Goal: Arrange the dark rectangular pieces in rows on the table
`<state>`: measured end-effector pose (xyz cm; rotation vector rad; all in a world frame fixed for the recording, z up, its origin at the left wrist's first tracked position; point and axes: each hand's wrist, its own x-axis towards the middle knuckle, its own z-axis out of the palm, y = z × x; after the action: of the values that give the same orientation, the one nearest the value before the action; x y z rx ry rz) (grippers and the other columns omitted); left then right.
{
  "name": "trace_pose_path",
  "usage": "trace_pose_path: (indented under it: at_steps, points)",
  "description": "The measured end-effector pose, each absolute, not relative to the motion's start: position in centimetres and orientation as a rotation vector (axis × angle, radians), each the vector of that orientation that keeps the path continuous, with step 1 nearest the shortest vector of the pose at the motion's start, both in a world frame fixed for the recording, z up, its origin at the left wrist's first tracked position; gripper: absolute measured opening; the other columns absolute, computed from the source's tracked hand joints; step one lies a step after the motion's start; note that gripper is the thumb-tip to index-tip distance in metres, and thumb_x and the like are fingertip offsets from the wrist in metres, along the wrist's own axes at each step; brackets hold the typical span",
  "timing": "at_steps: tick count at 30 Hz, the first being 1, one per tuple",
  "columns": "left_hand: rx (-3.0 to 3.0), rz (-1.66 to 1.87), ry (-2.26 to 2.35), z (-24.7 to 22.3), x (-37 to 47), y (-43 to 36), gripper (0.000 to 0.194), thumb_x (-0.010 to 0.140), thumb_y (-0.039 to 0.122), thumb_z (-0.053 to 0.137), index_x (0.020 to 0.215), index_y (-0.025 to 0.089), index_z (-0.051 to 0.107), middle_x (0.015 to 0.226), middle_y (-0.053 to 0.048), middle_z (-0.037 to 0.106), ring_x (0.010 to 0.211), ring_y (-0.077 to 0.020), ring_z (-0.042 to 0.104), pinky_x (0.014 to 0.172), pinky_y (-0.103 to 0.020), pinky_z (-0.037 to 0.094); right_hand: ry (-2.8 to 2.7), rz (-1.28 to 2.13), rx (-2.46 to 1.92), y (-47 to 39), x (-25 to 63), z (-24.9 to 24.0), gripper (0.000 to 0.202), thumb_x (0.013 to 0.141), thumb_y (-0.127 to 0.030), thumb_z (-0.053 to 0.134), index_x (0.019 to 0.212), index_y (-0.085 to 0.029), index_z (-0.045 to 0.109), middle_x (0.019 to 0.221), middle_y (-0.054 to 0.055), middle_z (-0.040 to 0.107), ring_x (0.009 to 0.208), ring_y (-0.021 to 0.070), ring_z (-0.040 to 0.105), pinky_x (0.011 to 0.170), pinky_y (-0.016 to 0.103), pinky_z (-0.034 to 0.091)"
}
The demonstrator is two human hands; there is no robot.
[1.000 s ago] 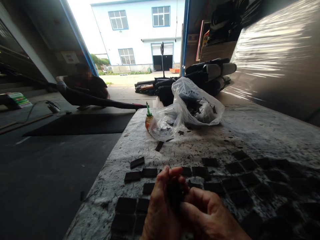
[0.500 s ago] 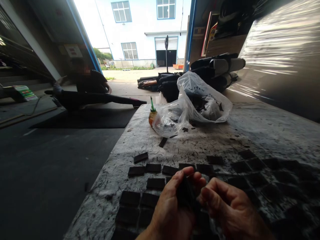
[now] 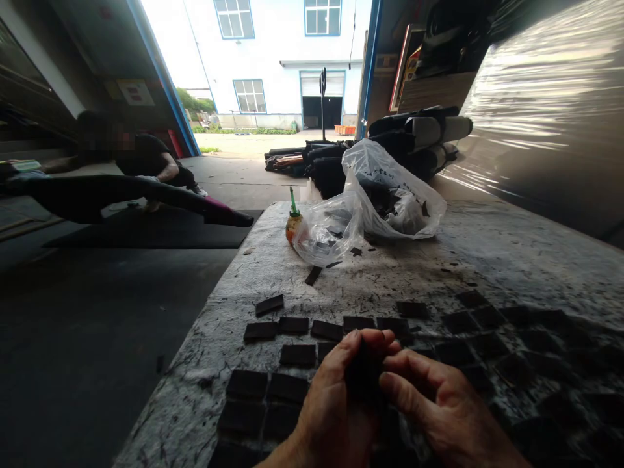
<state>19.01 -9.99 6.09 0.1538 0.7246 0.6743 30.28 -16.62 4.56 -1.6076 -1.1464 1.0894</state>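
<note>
Cupped in my left hand (image 3: pixel 331 396) is a dark black piece (image 3: pixel 363 374), its fingers curled round it; whether it is one piece or a stack I cannot tell. My right hand (image 3: pixel 439 400) meets it from the right, thumb and bent fingers at the piece's edge. Its fingertips are partly lost in shadow. Beneath and around both hands, flat black rectangular pieces (image 3: pixel 298 355) lie on the worktable (image 3: pixel 195 370), several in loose rows at the left and many more (image 3: pixel 487 318) at the right.
A clear plastic bag (image 3: pixel 390 188) with black scraps stands farther back, beside a small bottle with a green nozzle (image 3: pixel 293 224). Black rolls (image 3: pixel 419 140) are piled beyond. At left, another person (image 3: pixel 151 159) handles a long black sheet (image 3: pixel 121 192). Wrapped goods (image 3: pixel 550 130) stand at right.
My right hand's thumb and fingers have parted from a pinch and come against the black piece in my left hand. The other person has shifted left with the black sheet.
</note>
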Motion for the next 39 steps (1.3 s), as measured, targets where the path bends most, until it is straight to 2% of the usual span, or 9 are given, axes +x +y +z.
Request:
trace_pose_path:
  at_steps: [6, 10, 12, 16, 20, 27, 31, 34, 39]
  points:
    - [0.202, 0.655, 0.703, 6.1, 18.8, -9.9, 0.024, 0.087, 0.018, 0.049, 0.076, 0.01, 0.069, 0.09, -0.013, 0.072, 0.09, -0.0253, 0.066, 0.084, -0.035, 0.049, -0.794, 1.18, -1.407, -16.4, 30.3, 4.3, 0.032, 0.072, -0.049, 0.07, 0.07, -0.017, 0.069, 0.069, -0.001, 0.063, 0.059, 0.0086, 0.054, 0.055, 0.016, 0.045]
    - [0.28, 0.711, 0.746, 6.1, 18.3, -9.3, 0.021, 0.087, 0.018, 0.049, 0.08, 0.012, 0.068, 0.087, -0.01, 0.071, 0.085, -0.0222, 0.066, 0.079, -0.032, 0.051, -0.656, 1.36, -1.438, -16.5, 31.1, 4.1, 0.042, 0.065, -0.057, 0.073, 0.071, -0.018, 0.061, 0.039, -0.011, 0.041, 0.031, 0.001, 0.028, 0.031, 0.011, 0.024]
    - [0.377, 0.722, 0.779, 6.0, 18.1, -9.2, 0.018, 0.087, 0.02, 0.051, 0.082, 0.013, 0.068, 0.078, -0.006, 0.068, 0.074, -0.0167, 0.065, 0.074, -0.029, 0.051, -0.634, 1.4, -1.443, -16.7, 31.4, 4.0, 0.043, 0.065, -0.058, 0.073, 0.076, -0.019, 0.057, 0.034, -0.013, 0.037, 0.028, 0.0015, 0.028, 0.029, 0.011, 0.021]
    - [0.619, 0.59, 0.757, 5.5, 18.0, -9.2, 0.018, 0.083, 0.031, 0.061, 0.081, 0.014, 0.066, 0.065, 0.001, 0.059, 0.052, -0.006, 0.049, 0.053, -0.017, 0.04, -0.586, 1.37, -1.351, -16.8, 31.4, 4.3, 0.042, 0.065, -0.051, 0.076, 0.08, -0.019, 0.054, 0.043, -0.008, 0.056, 0.027, 0.002, 0.039, 0.031, 0.011, 0.026]
    - [0.765, 0.44, 0.659, 4.9, 18.1, -9.4, 0.032, 0.073, 0.044, 0.07, 0.084, 0.014, 0.064, 0.052, 0.004, 0.05, 0.045, -0.0054, 0.039, 0.046, -0.018, 0.031, -0.518, 1.298, -1.318, -16.6, 31.1, 4.9, 0.042, 0.064, -0.049, 0.078, 0.079, -0.018, 0.054, 0.044, -0.004, 0.061, 0.034, 0.0063, 0.05, 0.037, 0.014, 0.036]
    - [1.069, 0.325, 0.82, 5.6, 18.0, -9.7, 0.027, 0.075, 0.032, 0.064, 0.096, 0.016, 0.06, 0.054, 0.005, 0.046, 0.045, -0.0061, 0.031, 0.044, -0.02, 0.024, -0.567, 1.248, -1.393, -16.8, 31.0, 5.3, 0.04, 0.063, -0.05, 0.077, 0.076, -0.017, 0.056, 0.047, -0.005, 0.059, 0.04, 0.0078, 0.052, 0.042, 0.018, 0.04]
    - [1.181, 0.291, 0.854, 5.8, 18.1, -9.8, 0.019, 0.072, 0.03, 0.065, 0.082, 0.016, 0.057, 0.053, 0.007, 0.043, 0.047, -0.0076, 0.033, 0.044, -0.02, 0.026, -0.69, 1.206, -1.496, -17.1, 31.4, 5.2, 0.029, 0.065, -0.038, 0.074, 0.081, -0.02, 0.059, 0.062, -0.006, 0.059, 0.043, 0.0067, 0.048, 0.041, 0.018, 0.037]
    - [1.351, 0.284, 0.86, 5.6, 18.1, -9.5, 0.011, 0.074, 0.028, 0.061, 0.073, 0.018, 0.055, 0.058, 0.006, 0.045, 0.053, -0.0095, 0.038, 0.047, -0.02, 0.03, -0.864, 1.208, -1.614, -17.1, 32.3, 5.3, 0.013, 0.072, -0.029, 0.065, 0.071, -0.019, 0.058, 0.057, -0.006, 0.054, 0.047, 0.0078, 0.047, 0.044, 0.018, 0.037]
    - [1.888, 0.283, 0.832, 5.8, 18.7, -8.0, 0.008, 0.076, 0.016, 0.054, 0.071, 0.02, 0.058, 0.058, 0.006, 0.049, 0.054, -0.0106, 0.044, 0.05, -0.02, 0.033, -1.29, 1.066, -1.881, -16.1, 34.1, 6.0, 0.01, 0.077, -0.021, 0.056, 0.067, -0.02, 0.055, 0.058, -0.004, 0.056, 0.056, 0.0115, 0.052, 0.051, 0.02, 0.041]
